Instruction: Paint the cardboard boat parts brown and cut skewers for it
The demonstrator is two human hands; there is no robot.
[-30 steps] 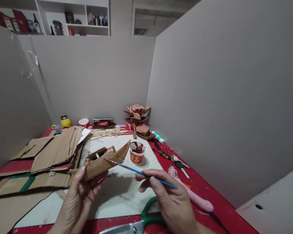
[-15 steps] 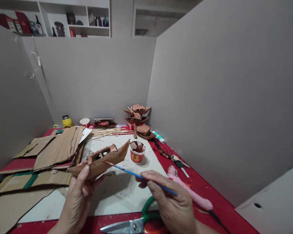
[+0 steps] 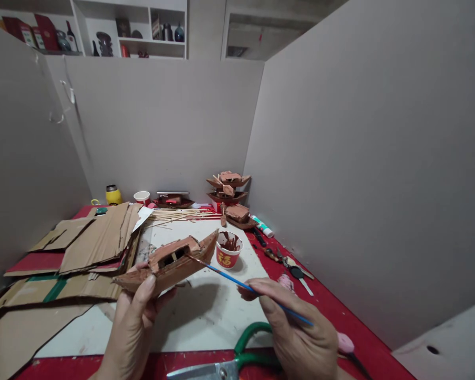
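Observation:
My left hand (image 3: 136,311) grips a brown model boat (image 3: 174,277) by its hull near the left end, thumb on the near side. The boat is held above the white board, its right end tilted up, and the cabin's open side faces me. In my right hand (image 3: 296,322) is a thin blue paintbrush (image 3: 231,278), pinched between thumb and fingers. Its brown-stained tip meets the right part of the cabin wall. Behind the boat stands a paper cup (image 3: 228,258) with dark brown paint smeared inside its rim.
Green-handled scissors (image 3: 241,359) lie at the near edge below my right hand. Cut cardboard (image 3: 98,240) is piled at left. More model boats (image 3: 239,214) and thin wooden sticks (image 3: 178,215) sit at the back. A pink tool (image 3: 345,343) is partly hidden by my right hand.
The boat has turned so more of its roof and cabin side shows. The brush tip has moved from the hull's side up to the cabin wall. The view has shifted slightly.

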